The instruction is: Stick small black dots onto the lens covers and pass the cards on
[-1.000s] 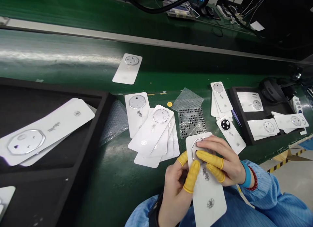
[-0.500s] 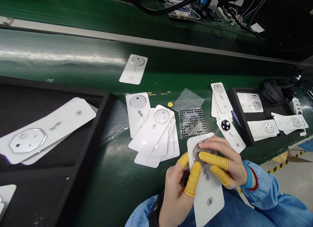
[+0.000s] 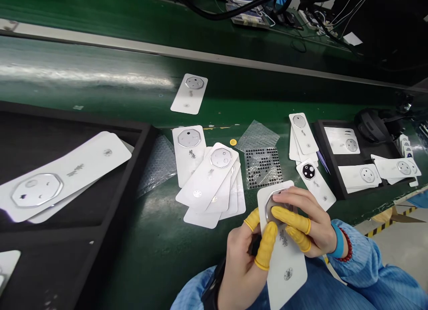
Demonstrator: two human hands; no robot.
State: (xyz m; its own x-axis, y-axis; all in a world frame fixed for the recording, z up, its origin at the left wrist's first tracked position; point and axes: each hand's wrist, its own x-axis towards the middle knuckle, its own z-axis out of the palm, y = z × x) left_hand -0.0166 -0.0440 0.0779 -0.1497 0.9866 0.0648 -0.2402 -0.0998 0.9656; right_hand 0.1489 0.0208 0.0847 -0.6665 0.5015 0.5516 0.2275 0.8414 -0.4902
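Observation:
Both my hands hold a white card (image 3: 286, 274) low in the middle of the view, and an octagonal metal lens ring (image 3: 273, 206) sits at its far end. My right hand (image 3: 306, 225) lies over that end, its yellow finger cots pressing on the ring and partly hiding it. My left hand (image 3: 242, 267) grips the card's left edge, with yellow cots on its thumb and forefinger. The card's near end stays bare, showing dark printed characters and a small round mark.
A fanned stack of white cards (image 3: 209, 181) lies left of my hands on the green belt (image 3: 150, 221). Bubble wrap (image 3: 257, 136) and a dotted sheet (image 3: 262, 167) lie ahead. Black trays (image 3: 147, 140) (image 3: 326, 154) holding cards stand at both sides.
The view has drifted, so the cards on the belt sit slightly further right. My hands and the held card have shifted only a little, and the grip is unchanged.

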